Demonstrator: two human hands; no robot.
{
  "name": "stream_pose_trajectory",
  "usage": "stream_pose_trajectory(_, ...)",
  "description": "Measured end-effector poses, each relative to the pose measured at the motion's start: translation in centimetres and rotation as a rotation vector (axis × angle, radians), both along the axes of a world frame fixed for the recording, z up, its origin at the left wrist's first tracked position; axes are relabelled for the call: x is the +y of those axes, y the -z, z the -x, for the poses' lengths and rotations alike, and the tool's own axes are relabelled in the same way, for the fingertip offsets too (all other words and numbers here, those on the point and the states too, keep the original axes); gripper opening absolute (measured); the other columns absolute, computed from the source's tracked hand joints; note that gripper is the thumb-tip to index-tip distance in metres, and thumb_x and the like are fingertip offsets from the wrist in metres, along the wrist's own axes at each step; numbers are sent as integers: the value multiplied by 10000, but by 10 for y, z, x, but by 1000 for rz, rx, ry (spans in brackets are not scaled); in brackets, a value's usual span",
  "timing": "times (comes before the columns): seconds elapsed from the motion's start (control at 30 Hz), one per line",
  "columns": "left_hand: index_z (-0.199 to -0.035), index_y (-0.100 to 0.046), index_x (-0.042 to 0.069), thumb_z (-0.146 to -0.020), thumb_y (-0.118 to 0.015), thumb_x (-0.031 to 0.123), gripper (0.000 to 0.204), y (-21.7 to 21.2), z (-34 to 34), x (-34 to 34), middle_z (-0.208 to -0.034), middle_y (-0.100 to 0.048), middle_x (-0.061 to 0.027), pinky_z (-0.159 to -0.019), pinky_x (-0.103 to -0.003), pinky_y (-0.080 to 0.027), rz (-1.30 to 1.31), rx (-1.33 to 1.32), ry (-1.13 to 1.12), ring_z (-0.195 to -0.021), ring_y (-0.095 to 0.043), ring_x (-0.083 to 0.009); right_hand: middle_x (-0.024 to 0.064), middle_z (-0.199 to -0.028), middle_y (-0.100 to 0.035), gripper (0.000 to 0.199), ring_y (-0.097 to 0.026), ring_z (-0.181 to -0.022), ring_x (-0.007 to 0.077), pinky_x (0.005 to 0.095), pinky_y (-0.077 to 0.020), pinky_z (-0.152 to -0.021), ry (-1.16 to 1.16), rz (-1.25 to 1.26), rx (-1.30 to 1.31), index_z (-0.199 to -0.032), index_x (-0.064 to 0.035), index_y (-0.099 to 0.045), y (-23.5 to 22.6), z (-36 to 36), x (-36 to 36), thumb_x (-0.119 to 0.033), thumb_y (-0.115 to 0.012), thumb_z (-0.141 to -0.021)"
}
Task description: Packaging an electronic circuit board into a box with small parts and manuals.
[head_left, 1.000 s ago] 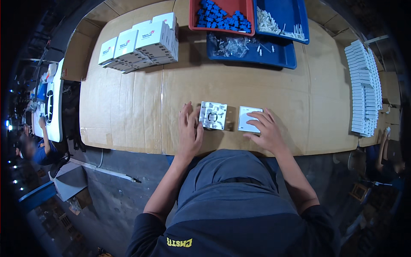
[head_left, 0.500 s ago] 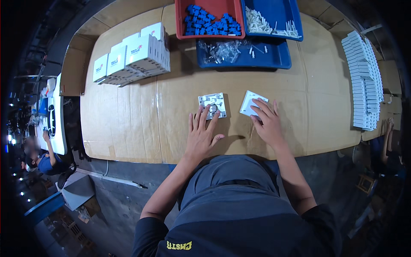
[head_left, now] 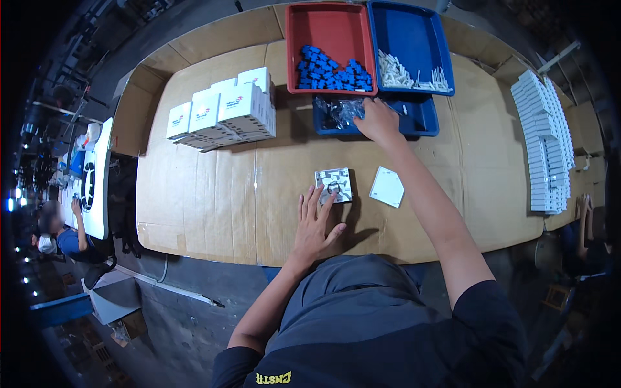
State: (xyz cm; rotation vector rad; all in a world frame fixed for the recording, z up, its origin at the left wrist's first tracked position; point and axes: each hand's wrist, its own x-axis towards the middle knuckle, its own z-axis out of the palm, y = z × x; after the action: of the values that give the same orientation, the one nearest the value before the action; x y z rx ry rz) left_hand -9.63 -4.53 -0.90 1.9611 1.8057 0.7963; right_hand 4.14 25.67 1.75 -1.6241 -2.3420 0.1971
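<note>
My left hand (head_left: 315,223) lies with its fingers spread, fingertips at the lower edge of a square white housing (head_left: 333,176) with grey and metallic parts showing inside. To the right of it, a flat white square cover (head_left: 387,187) rests on the cardboard, untouched. My right arm stretches forward over the table. At the lower blue tray (head_left: 420,124), my right hand (head_left: 380,123) reaches in with bent fingers beside crumpled clear plastic bags (head_left: 348,113). Whatever its fingertips pinch is hidden.
A red tray (head_left: 330,35) of blue plastic pieces (head_left: 323,71) and another blue tray (head_left: 407,29) of white plugs (head_left: 394,71) sit at the back. Stacked white boxes (head_left: 242,107) stand left; rows of white pieces (head_left: 543,142) line the right edge. A person (head_left: 71,239) works far left.
My right hand has left the white cover and moved forward to the lower blue tray. The left hand stays by the housing. The view has shifted, so the table sits lower.
</note>
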Motion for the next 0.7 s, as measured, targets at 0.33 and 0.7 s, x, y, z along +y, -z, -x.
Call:
stream_pose_trajectory(0.33, -1386, -586, 77, -919, -724, 181, 498, 0, -1, 0, -1474, -477, -178, -1128, -495, -376, -149, -276, -205, -1380, -432, -377, 140, -969, -762, 200, -722, -946, 370, 478, -572, -812, 133, 68, 196, -1006, -102, -752, -25, -40, -5, -251, -681, -893)
stream_pose_trajectory(0.7, -1177, -668, 2, -1003, -610, 83, 200, -54, -34, 81, -1181, -655, -148, -968, -382, -489, -295, -497, -195, -1111, -634, -297, 109, -944, -776, 148, -741, -845, 252, 355, -554, -743, 163, 6, 507, -1031, -61, -721, -13, -100, -2, -179, -708, -942)
